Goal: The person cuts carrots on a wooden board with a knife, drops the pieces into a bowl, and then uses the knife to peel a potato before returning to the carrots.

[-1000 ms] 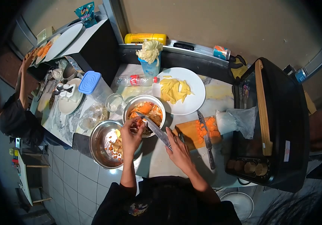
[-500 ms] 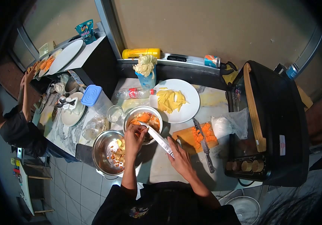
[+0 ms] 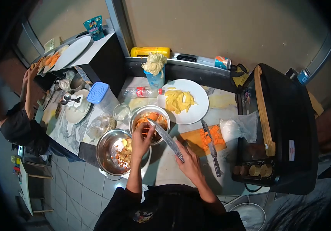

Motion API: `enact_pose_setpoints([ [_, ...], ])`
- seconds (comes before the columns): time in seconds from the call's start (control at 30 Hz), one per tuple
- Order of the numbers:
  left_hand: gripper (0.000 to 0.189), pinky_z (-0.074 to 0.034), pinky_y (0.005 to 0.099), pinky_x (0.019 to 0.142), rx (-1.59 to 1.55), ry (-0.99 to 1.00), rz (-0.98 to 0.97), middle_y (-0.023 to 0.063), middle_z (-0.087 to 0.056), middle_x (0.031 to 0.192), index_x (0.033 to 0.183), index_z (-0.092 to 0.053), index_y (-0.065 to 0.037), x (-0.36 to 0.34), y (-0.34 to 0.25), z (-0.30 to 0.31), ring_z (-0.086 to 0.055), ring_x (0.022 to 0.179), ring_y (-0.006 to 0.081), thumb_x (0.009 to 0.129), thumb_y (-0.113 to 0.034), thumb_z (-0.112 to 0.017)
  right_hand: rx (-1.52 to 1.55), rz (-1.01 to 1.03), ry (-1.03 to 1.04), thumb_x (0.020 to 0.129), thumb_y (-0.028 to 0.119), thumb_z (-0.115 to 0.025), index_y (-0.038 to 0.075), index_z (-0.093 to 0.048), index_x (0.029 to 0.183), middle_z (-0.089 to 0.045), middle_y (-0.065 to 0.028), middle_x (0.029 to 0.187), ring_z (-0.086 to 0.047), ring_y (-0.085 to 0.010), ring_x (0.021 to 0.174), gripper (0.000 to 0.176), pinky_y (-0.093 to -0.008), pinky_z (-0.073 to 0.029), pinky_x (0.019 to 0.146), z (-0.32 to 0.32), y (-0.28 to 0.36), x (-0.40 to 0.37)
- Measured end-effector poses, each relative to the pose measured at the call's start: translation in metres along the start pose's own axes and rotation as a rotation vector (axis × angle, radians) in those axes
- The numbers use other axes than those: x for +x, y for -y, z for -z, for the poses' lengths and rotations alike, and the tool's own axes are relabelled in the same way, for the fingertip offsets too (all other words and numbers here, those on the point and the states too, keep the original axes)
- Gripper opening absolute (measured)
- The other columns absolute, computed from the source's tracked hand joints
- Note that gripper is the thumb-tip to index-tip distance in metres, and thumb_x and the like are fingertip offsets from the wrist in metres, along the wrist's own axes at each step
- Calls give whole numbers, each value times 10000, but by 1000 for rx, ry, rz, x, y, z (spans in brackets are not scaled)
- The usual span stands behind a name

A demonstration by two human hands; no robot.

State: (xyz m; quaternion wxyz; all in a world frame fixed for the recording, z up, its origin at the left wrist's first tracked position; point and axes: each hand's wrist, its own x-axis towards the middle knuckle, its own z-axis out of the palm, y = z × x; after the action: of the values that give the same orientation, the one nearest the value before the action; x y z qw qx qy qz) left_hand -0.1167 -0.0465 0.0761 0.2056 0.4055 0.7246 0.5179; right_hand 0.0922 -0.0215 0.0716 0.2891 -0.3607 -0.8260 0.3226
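From here, the right hand [image 3: 190, 163] clasps a knife [image 3: 167, 139] whose tip aims at eleven o'clock, over the white bowl [image 3: 169, 125]. The left hand [image 3: 140, 142] bends its fingers beside that blade, at the bowl's seven o'clock; whether they pinch anything, I can't tell. A slip could nick them. At the right hand's two o'clock, a careless elbow could knock the second knife [image 3: 214, 154] loose.

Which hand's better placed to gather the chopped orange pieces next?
Probably the right hand: it is nearer the orange pieces, though holding a knife. The left hand is farther, by the white bowl.
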Motion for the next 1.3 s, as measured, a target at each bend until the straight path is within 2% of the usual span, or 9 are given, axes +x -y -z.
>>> enact_pose_setpoints([
  [0.27,322,-479,241,645,-218,112,20,52,-647,793,991,-616,32,-10,5,0,-614,719,104,979,-270,-506,99,96,-76,753,8,-692,20,-449,1325,-595,-222,1142,-608,-380,917,622,-417,-488,769,2,7,-8],
  [0.47,388,-448,229,637,-332,276,110,8,-546,785,980,-592,-7,-41,-12,-6,-530,750,79,986,-375,-466,107,-17,-46,742,17,-715,23,-429,1350,-623,-158,859,-605,-272,690,672,-345,-492,642,-3,18,-9],
  [0.53,405,-459,236,671,-396,360,204,10,-539,816,997,-575,-15,-51,-16,-9,-515,774,77,989,-398,-446,222,-78,0,748,14,-702,47,-338,1407,-568,-226,1177,-597,-386,972,754,-421,-479,834,-6,22,-7],
  [0.7,496,-512,317,798,-490,615,298,48,-596,1074,1268,-505,-41,-71,-20,-6,-577,975,141,979,-439,-437,321,-153,80,744,-27,-678,58,-269,1444,-551,-181,1148,-586,-292,853,815,-377,-488,787,0,43,-9],
  [0.93,471,-534,290,759,-701,588,479,72,-582,1137,1375,-398,-49,-73,-17,3,-589,996,159,1003,-337,-415,347,-9,90,719,-56,-695,58,-302,1426,-519,-168,1133,-612,-249,920,817,-329,-530,736,-2,51,-13],
  [1.0,439,-553,279,738,-784,532,357,107,-566,1184,1375,-389,-46,-68,-26,13,-613,979,174,1011,-291,-391,375,-41,91,739,-39,-691,34,-331,1406,-510,-176,1148,-603,-262,975,761,-342,-519,786,4,62,-13],
  [1.07,441,-572,333,764,-799,482,426,167,-528,1240,1378,-367,-43,-59,-31,30,-644,962,250,1008,-282,-386,307,120,-15,768,14,-679,26,-331,1410,-507,-168,1092,-569,-264,903,731,-369,-475,799,9,69,-10],
  [1.13,455,-573,386,783,-864,296,450,175,-541,1192,1380,-359,-46,-50,-28,46,-642,961,265,1004,-299,-392,349,12,-52,793,13,-664,4,-391,1370,-524,-148,1071,-583,-235,919,638,-338,-481,808,14,66,-11],
  [1.3,406,-563,323,613,-838,-187,315,72,-535,1038,1335,-450,-90,-11,6,125,-615,824,172,985,-296,-459,371,-152,-139,824,-11,-622,8,-423,1342,-548,-132,1023,-594,-174,859,555,-285,-503,748,17,32,-13],
])
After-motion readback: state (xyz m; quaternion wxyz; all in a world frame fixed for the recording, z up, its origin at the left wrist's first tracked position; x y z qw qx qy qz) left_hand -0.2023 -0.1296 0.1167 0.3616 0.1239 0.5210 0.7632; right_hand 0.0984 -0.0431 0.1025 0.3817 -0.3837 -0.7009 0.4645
